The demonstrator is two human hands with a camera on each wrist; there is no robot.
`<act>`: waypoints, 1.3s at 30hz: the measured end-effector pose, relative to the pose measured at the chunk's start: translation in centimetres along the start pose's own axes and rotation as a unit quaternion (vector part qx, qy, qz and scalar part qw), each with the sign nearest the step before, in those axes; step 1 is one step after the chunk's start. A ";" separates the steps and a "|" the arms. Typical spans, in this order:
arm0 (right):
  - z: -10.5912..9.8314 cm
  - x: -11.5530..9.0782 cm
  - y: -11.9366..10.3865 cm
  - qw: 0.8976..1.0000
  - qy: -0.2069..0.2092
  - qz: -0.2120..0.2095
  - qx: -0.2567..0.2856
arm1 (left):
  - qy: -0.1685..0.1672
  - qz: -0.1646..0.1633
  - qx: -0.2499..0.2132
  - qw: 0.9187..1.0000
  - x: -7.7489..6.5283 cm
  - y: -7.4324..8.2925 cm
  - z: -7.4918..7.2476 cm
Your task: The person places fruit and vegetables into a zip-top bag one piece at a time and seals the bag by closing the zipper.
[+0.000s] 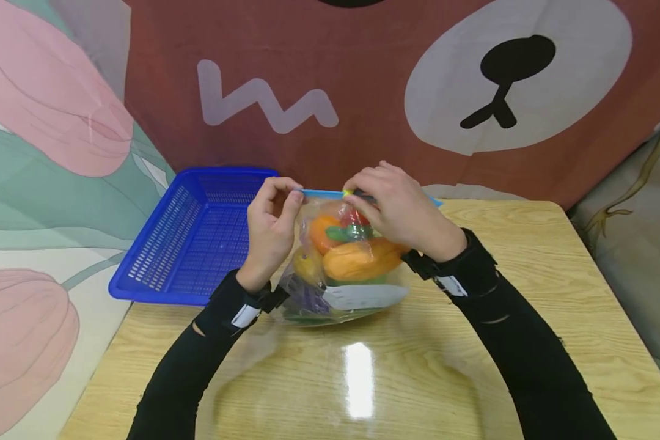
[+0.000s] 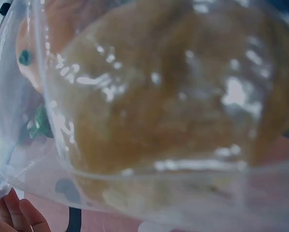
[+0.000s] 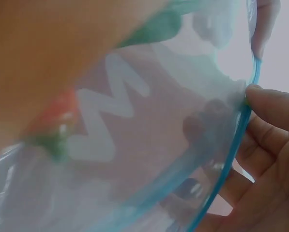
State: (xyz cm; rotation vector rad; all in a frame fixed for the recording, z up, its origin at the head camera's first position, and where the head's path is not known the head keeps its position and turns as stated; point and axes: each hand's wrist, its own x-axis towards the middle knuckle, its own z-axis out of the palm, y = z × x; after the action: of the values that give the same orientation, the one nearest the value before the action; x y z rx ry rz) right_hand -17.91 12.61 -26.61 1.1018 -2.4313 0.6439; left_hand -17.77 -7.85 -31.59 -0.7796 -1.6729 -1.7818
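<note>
A clear zip bag [image 1: 365, 296] stands on the table, filled with colourful toy-like produce. Its blue zip strip [image 1: 323, 194] runs along the top. My left hand [image 1: 269, 229] pinches the strip's left end; its fingers [image 2: 18, 215] also show at the lower left of the left wrist view. My right hand [image 1: 404, 205] pinches the small yellow slider [image 1: 347, 193] between thumb and fingers. Inside the bag show a long orange piece [image 1: 357, 260], a rounder orange one [image 1: 320, 234], a yellow one [image 1: 307, 266] and a red one with green [image 1: 353, 217]. Purple shapes lie lower down.
Behind my left hand sits a blue slatted plastic basket [image 1: 184, 296] at the table's back left. The wooden table [image 1: 528, 275] reaches to the right and front. A brown cloth with a bear face [image 1: 363, 73] hangs behind it.
</note>
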 end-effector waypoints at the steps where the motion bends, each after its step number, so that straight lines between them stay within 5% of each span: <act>1: 0.0 -0.1 0.1 1.000 0.000 0.001 0.002 | 0.004 0.000 -0.001 1.000 -0.1 0.0 -0.2; 16: 0.1 -2.1 2.1 0.999 -0.006 0.039 0.009 | 0.072 -0.023 -0.010 0.997 0.3 0.5 -3.0; 39: -1.0 -5.9 5.6 0.994 0.024 0.110 0.002 | 0.147 -0.004 0.017 0.989 0.7 0.8 -5.8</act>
State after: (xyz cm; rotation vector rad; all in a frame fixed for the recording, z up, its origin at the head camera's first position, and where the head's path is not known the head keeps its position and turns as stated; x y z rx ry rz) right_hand -18.49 19.98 -30.25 0.8165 -2.5310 0.7346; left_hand -17.83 -13.73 -30.83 -0.4688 -1.5062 -1.7711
